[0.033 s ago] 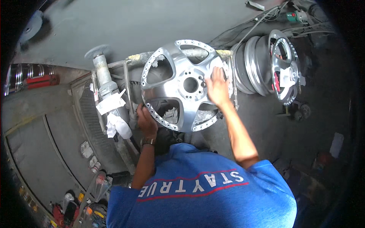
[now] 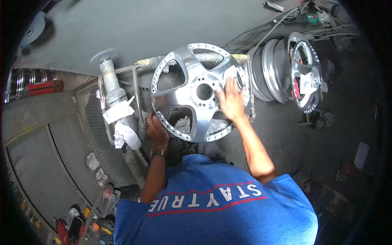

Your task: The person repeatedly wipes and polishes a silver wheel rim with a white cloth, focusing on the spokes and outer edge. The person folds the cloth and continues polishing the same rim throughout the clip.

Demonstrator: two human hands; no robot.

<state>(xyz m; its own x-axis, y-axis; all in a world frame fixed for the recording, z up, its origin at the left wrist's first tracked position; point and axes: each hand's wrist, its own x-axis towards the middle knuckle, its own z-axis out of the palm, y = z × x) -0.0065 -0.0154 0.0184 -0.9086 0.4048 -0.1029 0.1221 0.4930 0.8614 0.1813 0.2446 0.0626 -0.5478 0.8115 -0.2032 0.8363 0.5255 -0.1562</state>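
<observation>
A silver wheel face [image 2: 163,99] with broad spokes, a round centre hole and bolt holes along its edge rests on a metal pipe frame [image 2: 136,87]. My left hand [image 2: 157,131] curls its fingers round the lower left edge of the wheel face, its thumb side against the metal. On the right spoke my right hand [image 2: 232,100] lies flat, fingers stretched out and thumb spread toward the centre hole. A whitish patch [image 2: 230,72] shows at its fingertips; whether it is a thin sheet or bright metal, I cannot tell.
Left of the wheel face stands a grey power tool [image 2: 116,96] with a disc and white paper on it. Wheel barrels [image 2: 267,71] and another wheel face [image 2: 304,77] lean at the right. Cables and a green grinder [image 2: 312,18] lie far right. A red case [image 2: 45,87] sits far left.
My right hand has slid a little down the right spoke toward me, its thumb spreading further from the fingers. My left hand keeps its hold on the edge.
</observation>
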